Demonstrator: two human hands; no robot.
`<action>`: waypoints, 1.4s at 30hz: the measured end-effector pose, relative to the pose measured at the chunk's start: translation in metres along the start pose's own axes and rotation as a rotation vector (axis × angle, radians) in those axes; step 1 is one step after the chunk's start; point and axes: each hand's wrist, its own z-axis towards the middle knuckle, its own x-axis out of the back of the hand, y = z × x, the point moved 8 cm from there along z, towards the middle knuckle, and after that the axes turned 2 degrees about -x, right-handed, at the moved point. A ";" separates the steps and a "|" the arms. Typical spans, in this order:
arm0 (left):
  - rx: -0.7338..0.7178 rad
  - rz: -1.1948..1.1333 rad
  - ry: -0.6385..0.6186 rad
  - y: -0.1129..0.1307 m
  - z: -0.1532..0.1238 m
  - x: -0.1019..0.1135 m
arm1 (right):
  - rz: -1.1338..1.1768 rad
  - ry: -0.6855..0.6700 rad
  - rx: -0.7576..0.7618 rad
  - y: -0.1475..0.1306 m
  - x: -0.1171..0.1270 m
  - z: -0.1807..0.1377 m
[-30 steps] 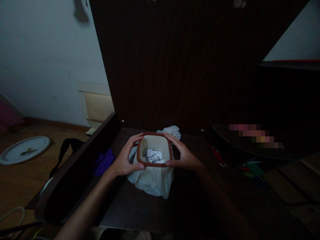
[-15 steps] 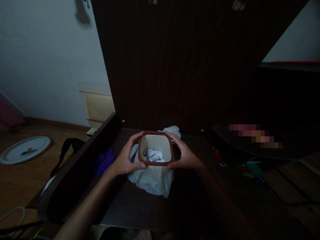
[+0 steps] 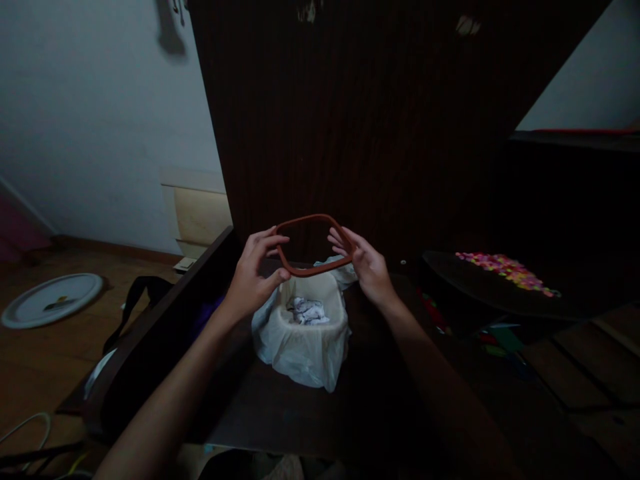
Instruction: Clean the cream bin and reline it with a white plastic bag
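Both hands hold a brown rim ring (image 3: pixel 311 271), rounded and nearly square, tilted above a small waste bin. My left hand (image 3: pixel 257 270) grips its left side, fingers at the upper corner and thumb low near the front. On the right side, my right hand (image 3: pixel 369 267) has its fingers curled through the ring. Beneath stands the bin, covered by a whitish plastic bag (image 3: pixel 310 360) folded over its edge and hanging down outside. Crumpled white paper (image 3: pixel 306 311) lies inside the bag.
The bin stands on a dark wooden surface (image 3: pixel 280 420) with a raised side board (image 3: pixel 165 333) on the left. A tall dark panel (image 3: pixel 350 120) rises behind. Multicoloured small pieces (image 3: pixel 507 272) lie on a dark shelf at right. A white round lid-like object (image 3: pixel 53 300) rests on the floor.
The brown ring has come off the bin's top, lifted up and away by both hands and now tilted. The bag and bin stay in place.
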 end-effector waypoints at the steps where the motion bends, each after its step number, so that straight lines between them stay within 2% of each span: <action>1: -0.003 0.014 0.032 0.000 0.001 0.002 | 0.022 0.044 -0.010 0.000 0.000 0.003; 4: -0.001 0.097 0.136 0.000 -0.001 0.009 | 0.124 0.155 -0.080 0.004 0.002 0.008; 6: 0.007 0.137 0.177 0.000 -0.004 0.012 | 0.183 0.178 -0.150 0.009 0.000 0.008; 9: 0.021 0.110 0.187 0.001 -0.007 0.013 | 0.187 0.177 -0.211 0.012 -0.004 0.008; 14: 0.028 0.037 0.167 -0.001 -0.011 0.014 | 0.140 0.234 -0.209 0.010 0.002 0.012; 17: 0.098 -0.035 0.039 -0.020 -0.016 0.007 | 0.110 0.288 -0.208 0.009 0.016 0.013; 21: 0.184 -0.123 -0.250 -0.053 -0.026 -0.013 | 0.145 0.331 -0.273 0.016 0.034 0.004; 24: 0.156 -0.200 -0.389 -0.063 -0.029 -0.021 | 0.169 0.322 -0.368 0.026 0.042 -0.008; 26: 0.116 -0.215 -0.414 -0.064 -0.028 -0.020 | 0.155 0.324 -0.414 0.030 0.049 -0.017; 29: 0.070 -0.172 -0.389 -0.060 -0.027 -0.015 | 0.120 0.352 -0.454 0.031 0.063 -0.026; 34: 0.017 -0.004 -0.259 -0.042 -0.035 -0.014 | 0.047 0.319 -0.504 0.029 0.076 -0.031; 42: -0.105 0.155 -0.059 0.015 -0.065 -0.041 | 0.007 0.288 -0.520 0.027 0.069 -0.035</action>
